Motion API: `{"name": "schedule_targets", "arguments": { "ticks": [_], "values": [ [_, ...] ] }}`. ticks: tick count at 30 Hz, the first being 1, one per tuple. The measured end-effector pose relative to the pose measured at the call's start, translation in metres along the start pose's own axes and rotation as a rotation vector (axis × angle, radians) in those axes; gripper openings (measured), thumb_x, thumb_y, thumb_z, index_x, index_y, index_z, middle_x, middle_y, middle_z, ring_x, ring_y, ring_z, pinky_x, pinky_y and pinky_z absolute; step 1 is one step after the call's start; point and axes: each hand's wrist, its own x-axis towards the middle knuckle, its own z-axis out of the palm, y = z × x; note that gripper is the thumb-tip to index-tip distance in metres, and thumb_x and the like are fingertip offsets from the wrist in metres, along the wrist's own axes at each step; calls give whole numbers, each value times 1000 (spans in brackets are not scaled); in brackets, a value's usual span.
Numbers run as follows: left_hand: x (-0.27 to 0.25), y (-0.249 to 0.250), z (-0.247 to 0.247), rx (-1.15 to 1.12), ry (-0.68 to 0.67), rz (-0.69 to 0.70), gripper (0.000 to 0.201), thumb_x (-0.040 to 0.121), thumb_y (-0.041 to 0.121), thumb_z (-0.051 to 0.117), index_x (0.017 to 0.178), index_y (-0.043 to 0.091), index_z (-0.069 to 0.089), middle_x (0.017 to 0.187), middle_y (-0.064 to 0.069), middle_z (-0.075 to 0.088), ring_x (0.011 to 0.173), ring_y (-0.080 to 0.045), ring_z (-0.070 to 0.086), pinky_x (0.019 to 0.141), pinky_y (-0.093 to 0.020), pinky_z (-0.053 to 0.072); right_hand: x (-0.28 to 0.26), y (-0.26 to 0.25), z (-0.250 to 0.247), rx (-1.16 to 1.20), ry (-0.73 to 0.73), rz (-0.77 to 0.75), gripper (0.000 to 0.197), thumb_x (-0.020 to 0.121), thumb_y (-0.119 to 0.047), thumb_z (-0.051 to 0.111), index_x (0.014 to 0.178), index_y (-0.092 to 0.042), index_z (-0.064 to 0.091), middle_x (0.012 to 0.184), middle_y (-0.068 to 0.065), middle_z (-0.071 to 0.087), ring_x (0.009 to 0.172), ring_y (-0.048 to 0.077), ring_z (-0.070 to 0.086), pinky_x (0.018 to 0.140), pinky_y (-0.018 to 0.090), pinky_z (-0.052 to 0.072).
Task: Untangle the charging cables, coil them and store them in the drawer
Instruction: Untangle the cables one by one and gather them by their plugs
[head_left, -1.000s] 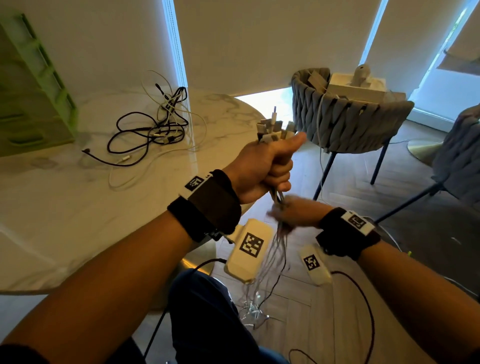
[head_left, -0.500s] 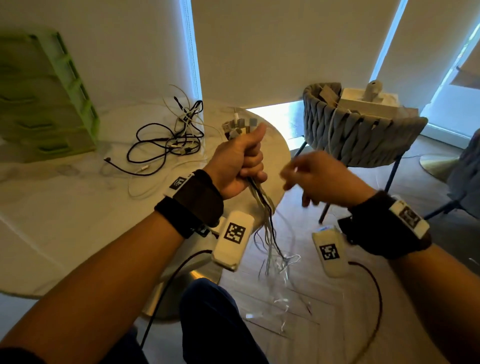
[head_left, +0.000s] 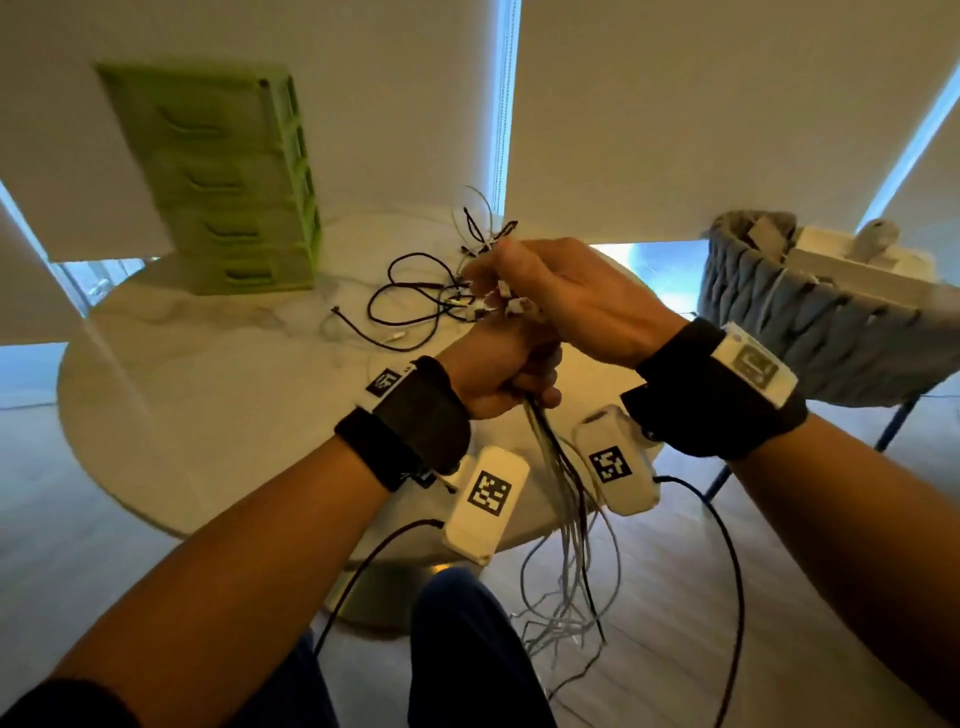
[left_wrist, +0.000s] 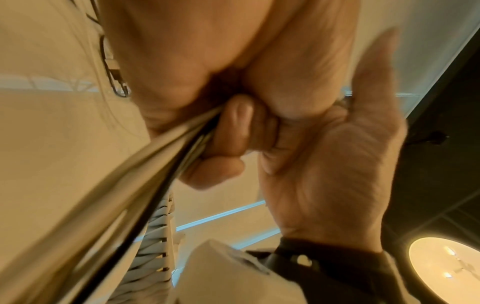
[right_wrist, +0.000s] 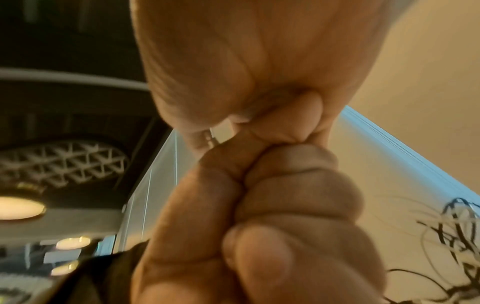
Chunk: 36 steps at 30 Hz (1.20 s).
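Left hand (head_left: 498, 371) grips cable bundle (head_left: 563, 483); right hand (head_left: 569, 301), apart a moment ago, now pinches its plug ends (head_left: 511, 304): sorting under way.

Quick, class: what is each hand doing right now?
Left hand: fist gripping the cable bundle.
Right hand: fingers at the bundle's plug ends; grip cannot be told.

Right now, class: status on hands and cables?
Left hand grips bundle of white and black cables. Right hand at its plug ends. Black tangle waits on table. Green drawers shut.
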Motion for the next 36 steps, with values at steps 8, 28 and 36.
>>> {"name": "schedule_targets", "arguments": {
  "ticks": [8,28,36],
  "values": [
    [5,21,-43,-86,-47,52,37,100,5,34,64,15,37,48,5,25,37,-6,23,48,-24,42,71,-15,8,-170,-65,15,48,102,-46,31,86,-18,67,79,-9,64,70,0,60,62,9,42],
    [34,31,-177,-458,157,163,60,99,44,43,45,19,36,37,7,21,30,-5,19,39,-18,29,159,99,47,-582,-597,545,34,93,-16,58,127,-17,59,94,7,61,80,27,56,67,31,47],
    [30,24,-181,-504,193,156,46,92,50,46,80,8,60,42,8,22,34,-4,20,41,-18,35,162,100,50,-786,-471,327,26,96,-31,54,110,-16,69,115,3,63,104,20,57,87,25,43]
  ]
}}
